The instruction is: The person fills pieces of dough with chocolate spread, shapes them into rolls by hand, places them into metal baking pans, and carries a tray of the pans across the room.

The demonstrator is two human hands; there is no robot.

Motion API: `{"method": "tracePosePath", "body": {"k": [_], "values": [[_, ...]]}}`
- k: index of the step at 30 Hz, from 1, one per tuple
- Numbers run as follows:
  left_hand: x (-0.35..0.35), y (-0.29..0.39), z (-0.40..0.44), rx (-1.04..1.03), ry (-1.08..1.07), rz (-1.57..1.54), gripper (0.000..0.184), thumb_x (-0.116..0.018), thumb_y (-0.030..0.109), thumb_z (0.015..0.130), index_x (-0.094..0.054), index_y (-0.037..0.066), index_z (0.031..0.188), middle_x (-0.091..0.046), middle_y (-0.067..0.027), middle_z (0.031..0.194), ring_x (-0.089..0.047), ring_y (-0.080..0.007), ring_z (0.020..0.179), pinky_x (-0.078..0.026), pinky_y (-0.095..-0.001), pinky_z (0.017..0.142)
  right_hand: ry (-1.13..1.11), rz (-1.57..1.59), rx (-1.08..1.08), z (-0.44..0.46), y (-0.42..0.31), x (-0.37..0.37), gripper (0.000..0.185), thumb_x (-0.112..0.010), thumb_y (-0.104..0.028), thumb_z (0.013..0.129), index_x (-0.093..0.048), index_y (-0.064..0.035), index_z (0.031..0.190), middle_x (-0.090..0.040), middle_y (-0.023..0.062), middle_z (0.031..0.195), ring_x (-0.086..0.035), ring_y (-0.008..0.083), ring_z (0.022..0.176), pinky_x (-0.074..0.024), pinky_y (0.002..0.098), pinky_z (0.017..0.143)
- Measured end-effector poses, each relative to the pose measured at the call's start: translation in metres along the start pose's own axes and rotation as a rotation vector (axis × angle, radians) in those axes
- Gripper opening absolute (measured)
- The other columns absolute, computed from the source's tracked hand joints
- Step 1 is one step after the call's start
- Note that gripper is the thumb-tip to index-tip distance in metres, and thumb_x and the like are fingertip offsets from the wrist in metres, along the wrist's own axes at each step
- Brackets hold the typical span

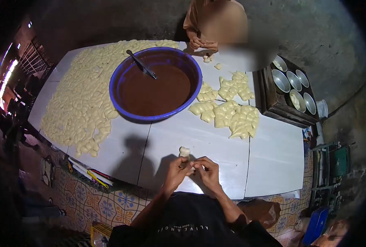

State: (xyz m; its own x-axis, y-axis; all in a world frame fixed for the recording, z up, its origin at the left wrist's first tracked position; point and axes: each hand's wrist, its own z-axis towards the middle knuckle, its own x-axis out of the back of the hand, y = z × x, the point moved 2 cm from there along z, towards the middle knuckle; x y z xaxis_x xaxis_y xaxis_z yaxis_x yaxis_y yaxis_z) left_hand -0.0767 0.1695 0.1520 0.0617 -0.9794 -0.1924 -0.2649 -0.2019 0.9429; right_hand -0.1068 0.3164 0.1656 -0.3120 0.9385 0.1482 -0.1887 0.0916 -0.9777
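Near the front edge of the white table, my left hand and my right hand meet with fingertips pinched together. A bit of pale dough shows between and beneath the fingers, mostly hidden by them. Just beyond my left fingers lies a small lump of pale dough on the tabletop. Farther off stands a large purple basin of brown filling, with a spoon leaning in it. Pieces of shaped dough lie together to the right of the basin.
Many shaped dough pieces cover the left of the white table. Across it, a person's hands work near small dough bits. Several metal bowls sit on a wooden crate at right.
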Motion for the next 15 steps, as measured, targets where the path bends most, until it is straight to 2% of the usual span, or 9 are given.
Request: {"method": "tracePosePath", "body": {"k": [3,4,6,8,10,11,12,14,15], "values": [[-0.004,-0.003,-0.009,-0.27,0.083,0.161,0.048,-0.069,0.003,0.083,-0.037,0.007,0.118,-0.059,-0.0044,0.084,-0.06,-0.012,0.085,-0.052,-0.0269,0.073,0.13,0.113,-0.255,-0.017,0.019,-0.007,0.027,-0.066,-0.013,0.087,-0.064,-0.0017,0.112,-0.063,0.0048,0.078,-0.059,0.0146,0.076,-0.048,0.0275,0.073],[-0.005,0.003,-0.016,-0.321,0.083,0.249,0.048,-0.063,-0.005,0.083,-0.037,0.005,0.123,-0.057,-0.0071,0.084,-0.058,-0.0118,0.081,-0.05,-0.0261,0.067,0.08,0.094,-0.29,-0.018,0.008,-0.008,0.034,-0.063,-0.015,0.09,-0.058,-0.002,0.121,-0.062,0.0043,0.09,-0.057,0.0124,0.078,-0.0478,0.0276,0.072],[-0.001,-0.002,-0.02,-0.349,-0.005,0.142,0.051,-0.058,-0.01,0.082,-0.035,0.005,0.126,-0.057,-0.0063,0.085,-0.06,-0.0134,0.085,-0.053,-0.0293,0.075,0.039,0.0,-0.192,-0.022,0.011,-0.01,0.042,-0.061,-0.015,0.091,-0.05,-0.0059,0.131,-0.059,0.0041,0.102,-0.057,0.0118,0.08,-0.0479,0.0263,0.07],[0.002,0.009,-0.032,-0.456,-0.055,0.269,0.058,-0.054,-0.014,0.08,-0.033,0.004,0.131,-0.055,-0.0087,0.098,-0.061,-0.0151,0.088,-0.053,-0.0302,0.081,-0.372,0.671,-0.78,-0.029,0.016,-0.007,0.05,-0.061,-0.013,0.09,-0.044,-0.0038,0.136,-0.06,0.0058,0.113,-0.058,0.013,0.083,-0.0482,0.0259,0.073],[0.004,0.015,-0.045,-0.315,-0.142,-0.2,0.06,-0.052,-0.016,0.078,-0.034,0.003,0.132,-0.047,-0.0116,0.116,-0.061,-0.0172,0.098,-0.052,-0.0307,0.084,-0.498,0.578,-0.668,-0.033,0.009,-0.009,0.043,-0.059,-0.009,0.09,-0.05,0.0002,0.131,-0.064,0.0084,0.111,-0.06,0.013,0.086,-0.0482,0.0253,0.075],[0.014,0.017,-0.046,-0.21,-0.146,-0.173,0.057,-0.052,-0.013,0.08,-0.035,0.002,0.132,-0.043,-0.0128,0.126,-0.059,-0.02,0.105,-0.049,-0.032,0.09,-0.325,0.45,-0.546,-0.031,0.017,-0.013,0.04,-0.058,-0.007,0.089,-0.053,0.0002,0.128,-0.065,0.01,0.109,-0.06,0.0131,0.089,-0.0483,0.025,0.077],[0.016,0.025,-0.05,-0.496,0.089,0.073,0.045,-0.054,-0.008,0.081,-0.043,-0.001,0.125,-0.052,-0.0126,0.119,-0.057,-0.0215,0.111,-0.045,-0.0316,0.094,-0.152,0.317,-0.422,-0.028,0.025,-0.019,0.037,-0.057,-0.004,0.088,-0.056,0.0003,0.125,-0.067,0.0117,0.106,-0.06,0.0131,0.091,-0.0483,0.0246,0.078],[0.037,0.004,-0.045,-0.467,0.399,0.043,0.034,-0.055,-0.004,0.083,-0.05,-0.002,0.116,-0.057,-0.0109,0.11,-0.057,-0.0211,0.108,-0.044,-0.0298,0.094,0.187,0.067,-0.407,-0.017,0.045,-0.019,0.042,-0.056,0.002,0.085,-0.053,0.0051,0.127,-0.063,0.0154,0.116,-0.059,0.0169,0.103,-0.0455,0.0272,0.09],[0.047,0.01,-0.047,-0.375,0.516,-0.007,0.029,-0.054,-0.003,0.083,-0.052,-0.002,0.112,-0.058,-0.0107,0.108,-0.058,-0.0204,0.106,-0.044,-0.0293,0.094,0.14,0.088,-0.377,-0.02,0.082,-0.022,0.046,-0.056,0.003,0.085,-0.049,0.0052,0.13,-0.059,0.0146,0.122,-0.056,0.0171,0.109,-0.045,0.0276,0.091]]}}
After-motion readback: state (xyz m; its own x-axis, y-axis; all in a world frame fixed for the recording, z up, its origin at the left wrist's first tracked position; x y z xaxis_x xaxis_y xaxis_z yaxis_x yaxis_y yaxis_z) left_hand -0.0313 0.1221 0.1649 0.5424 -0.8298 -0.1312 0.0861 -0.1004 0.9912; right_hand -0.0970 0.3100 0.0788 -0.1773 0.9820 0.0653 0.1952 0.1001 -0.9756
